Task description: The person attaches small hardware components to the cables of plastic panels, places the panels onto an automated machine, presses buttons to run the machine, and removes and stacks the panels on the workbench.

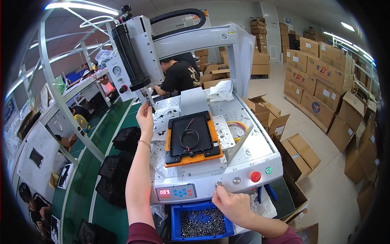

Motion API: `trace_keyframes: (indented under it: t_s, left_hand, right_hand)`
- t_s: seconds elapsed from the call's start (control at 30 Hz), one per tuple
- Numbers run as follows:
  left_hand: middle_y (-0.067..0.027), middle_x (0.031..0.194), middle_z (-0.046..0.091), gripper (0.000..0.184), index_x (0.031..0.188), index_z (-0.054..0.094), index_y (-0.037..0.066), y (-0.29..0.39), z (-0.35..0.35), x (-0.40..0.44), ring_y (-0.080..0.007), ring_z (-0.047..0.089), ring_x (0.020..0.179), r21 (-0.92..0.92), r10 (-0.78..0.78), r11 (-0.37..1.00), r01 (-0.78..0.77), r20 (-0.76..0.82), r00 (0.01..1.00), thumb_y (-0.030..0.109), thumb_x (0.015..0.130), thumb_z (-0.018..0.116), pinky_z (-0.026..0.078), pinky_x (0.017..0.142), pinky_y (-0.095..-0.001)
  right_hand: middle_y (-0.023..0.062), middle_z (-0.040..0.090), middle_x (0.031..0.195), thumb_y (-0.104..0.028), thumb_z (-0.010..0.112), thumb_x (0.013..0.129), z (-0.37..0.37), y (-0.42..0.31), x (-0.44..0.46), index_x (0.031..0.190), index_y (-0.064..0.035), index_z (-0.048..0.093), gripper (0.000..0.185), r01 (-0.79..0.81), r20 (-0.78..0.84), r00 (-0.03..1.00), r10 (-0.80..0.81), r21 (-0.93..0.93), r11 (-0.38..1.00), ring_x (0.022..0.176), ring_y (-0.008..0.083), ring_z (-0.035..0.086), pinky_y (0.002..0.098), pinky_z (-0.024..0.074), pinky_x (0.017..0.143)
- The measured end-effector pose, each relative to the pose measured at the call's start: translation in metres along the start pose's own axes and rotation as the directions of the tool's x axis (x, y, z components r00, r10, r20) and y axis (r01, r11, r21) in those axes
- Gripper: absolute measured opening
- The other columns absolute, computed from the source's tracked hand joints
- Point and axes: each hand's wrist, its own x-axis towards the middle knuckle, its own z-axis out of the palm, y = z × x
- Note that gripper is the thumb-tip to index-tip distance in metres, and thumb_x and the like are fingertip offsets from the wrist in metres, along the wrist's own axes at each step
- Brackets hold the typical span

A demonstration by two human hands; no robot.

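My left hand (145,118) is raised to the lower end of the dispensing machine's black syringe barrel (130,57), with its fingers closed at the slim nozzle (148,101). The fingers partly hide the nozzle tip. My right hand (232,206) is curled, with one fingertip on a silver push button (219,184) on the machine's front panel. Between and beyond the hands, a black flat housing (205,140) with a coiled black cable (190,139) on it sits in an orange fixture (195,161).
On the panel are a red stop button (255,176), a green-ringed button (268,170) and a lit display (164,192). Below sits a blue bin (175,221) of small dark parts. Black housings (111,166) line the left green bench. A person (178,75) works behind; cartons (319,87) stand right.
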Motion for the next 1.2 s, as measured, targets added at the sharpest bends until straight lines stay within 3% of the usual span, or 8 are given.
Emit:
trace_keyframes:
  t_s: [0.73,0.83,1.0,1.2]
  left_hand:
    - [-0.0135,0.108,0.065,0.033,0.122,0.057,-0.005,0.002,-0.001,-0.002,-0.0162,0.063,0.095,-0.015,-0.013,1.0,0.013,0.011,1.0,0.009,0.092,0.06,0.048,0.085,-0.0276]
    - [-0.0139,0.109,0.065,0.033,0.122,0.057,-0.005,0.001,-0.001,-0.001,-0.0166,0.063,0.095,-0.025,-0.026,0.999,0.027,0.018,0.999,0.008,0.092,0.06,0.048,0.085,-0.0277]
    - [-0.0144,0.11,0.065,0.033,0.122,0.057,-0.006,-0.001,-0.001,-0.001,-0.0167,0.063,0.096,-0.042,-0.019,0.999,0.02,0.025,1.0,0.007,0.092,0.059,0.048,0.086,-0.0275]
    - [-0.0116,0.112,0.065,0.037,0.128,0.054,-0.003,0.004,-0.002,-0.002,-0.0147,0.062,0.097,0.005,-0.011,1.0,0.011,0.032,0.999,0.012,0.094,0.059,0.049,0.084,-0.026]
  right_hand:
    - [0.0019,0.053,0.045,-0.017,0.067,0.08,-0.001,0.001,-0.001,0.092,-0.0038,0.064,0.018,-0.018,-0.013,1.0,0.019,0.062,0.998,0.035,0.0172,0.055,0.0297,0.0416,0.033]
    - [0.0053,0.057,0.048,-0.011,0.066,0.079,-0.007,-0.003,0.002,0.087,-0.0043,0.065,0.011,-0.069,0.012,0.998,0.068,0.118,0.991,0.039,0.0225,0.057,0.0334,0.0446,0.037]
    - [0.0051,0.057,0.049,-0.011,0.066,0.079,-0.004,-0.002,0.001,0.087,-0.004,0.066,0.011,-0.07,0.006,0.998,0.07,0.1,0.992,0.039,0.0224,0.058,0.0329,0.0446,0.037]
    - [0.0047,0.057,0.048,-0.01,0.067,0.078,-0.005,-0.001,0.002,0.087,-0.0046,0.066,0.011,-0.067,0.008,0.998,0.067,0.08,0.995,0.04,0.022,0.058,0.0326,0.0442,0.037]
